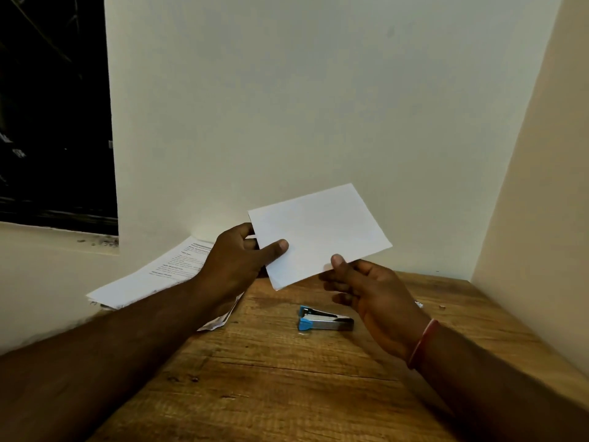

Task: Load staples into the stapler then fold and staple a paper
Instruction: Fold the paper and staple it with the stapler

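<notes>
A folded white paper (318, 232) is held up in the air above the wooden table (255, 378), tilted with its right side higher. My left hand (242, 256) pinches its left edge, thumb on the front. My right hand (366, 288) grips the lower edge near the middle, thumb on top and fingers underneath. Below the paper, a small blue and silver stapler (325, 320) lies on the table, its blue end pointing left, untouched by either hand.
A stack of printed sheets (159, 275) lies at the table's back left, partly over the edge and under my left forearm. Walls close in behind and on the right. A dark window (54, 122) is at upper left. A red band circles my right wrist.
</notes>
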`<state>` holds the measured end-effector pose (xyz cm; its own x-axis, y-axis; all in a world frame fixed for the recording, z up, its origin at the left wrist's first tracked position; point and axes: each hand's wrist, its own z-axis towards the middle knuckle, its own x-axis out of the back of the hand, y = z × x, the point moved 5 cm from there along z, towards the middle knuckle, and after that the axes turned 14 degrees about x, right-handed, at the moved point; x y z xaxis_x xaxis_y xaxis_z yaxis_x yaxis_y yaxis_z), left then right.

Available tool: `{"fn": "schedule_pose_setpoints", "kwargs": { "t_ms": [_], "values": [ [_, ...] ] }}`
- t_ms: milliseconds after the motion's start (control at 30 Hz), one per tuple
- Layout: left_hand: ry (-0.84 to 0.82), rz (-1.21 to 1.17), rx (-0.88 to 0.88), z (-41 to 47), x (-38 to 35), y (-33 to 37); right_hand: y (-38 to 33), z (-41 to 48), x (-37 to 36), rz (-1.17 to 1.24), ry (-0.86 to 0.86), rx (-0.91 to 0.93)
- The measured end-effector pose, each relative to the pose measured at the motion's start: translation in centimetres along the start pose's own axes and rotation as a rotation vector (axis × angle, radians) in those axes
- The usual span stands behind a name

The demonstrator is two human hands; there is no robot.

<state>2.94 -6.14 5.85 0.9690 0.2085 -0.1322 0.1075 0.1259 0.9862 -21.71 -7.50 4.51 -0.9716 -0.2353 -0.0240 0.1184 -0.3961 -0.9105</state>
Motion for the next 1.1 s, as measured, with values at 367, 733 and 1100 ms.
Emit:
{"fn": "schedule_pose_setpoints", "kwargs": {
  "t_ms": [367,733,1100],
  "values": [
    [0.117,0.866,-0.491,-3.6,-2.4,1.9,-1.0,-0.2,0.4,0.033,0.214,0.107],
    [0.155,0.705,-0.47,-3.2,-2.1,2.9,-1.5,0.2,0.9,0.09,0.196,0.177],
    [-0.021,0.519,-0.251,-0.9,-0.2,2.7,-1.5,1.9,3.4,-0.225,0.126,0.283]
  ]
}}
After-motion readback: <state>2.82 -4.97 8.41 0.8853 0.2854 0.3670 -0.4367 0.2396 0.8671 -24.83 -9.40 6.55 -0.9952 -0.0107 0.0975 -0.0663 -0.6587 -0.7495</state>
